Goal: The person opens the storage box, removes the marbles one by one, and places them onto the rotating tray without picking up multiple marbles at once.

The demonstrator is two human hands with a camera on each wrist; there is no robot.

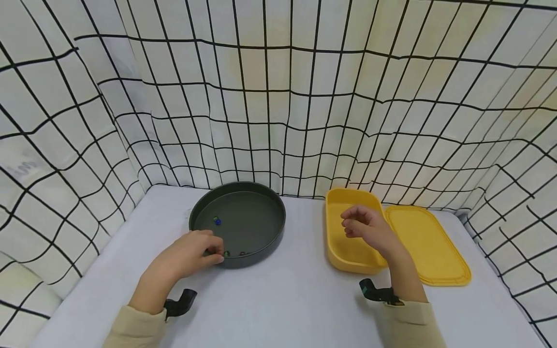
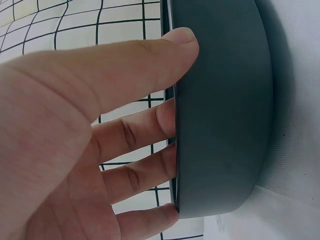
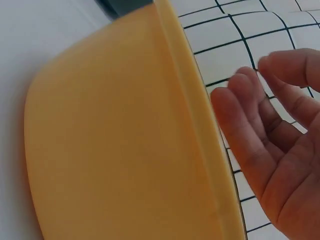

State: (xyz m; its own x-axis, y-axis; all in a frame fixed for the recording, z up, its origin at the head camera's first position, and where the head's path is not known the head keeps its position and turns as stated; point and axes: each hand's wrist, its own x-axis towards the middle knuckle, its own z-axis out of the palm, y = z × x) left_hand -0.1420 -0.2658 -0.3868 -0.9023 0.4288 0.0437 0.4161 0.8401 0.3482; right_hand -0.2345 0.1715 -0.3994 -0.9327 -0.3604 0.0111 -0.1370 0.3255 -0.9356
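My left hand (image 1: 191,253) is at the near left rim of a dark grey round pan (image 1: 250,205). In the left wrist view its thumb (image 2: 182,47) lies against the pan's outer wall, while the other fingers reach over the rim, their tips hidden inside; it grips the rim. Small marbles lie in the pan: a blue marble (image 1: 218,222) toward the left, a green marble (image 1: 227,253) by my fingertips and a brownish marble (image 1: 242,253) along the near wall. Above the yellow box (image 1: 331,237) hovers my right hand (image 1: 367,227), fingers loosely bent, holding nothing visible.
A yellow lid (image 1: 428,246) lies flat beside the box on the right. White walls with a black wire grid (image 1: 278,92) enclose the back and sides of the white table (image 1: 278,299). Between pan and box runs a strip of tabletop.
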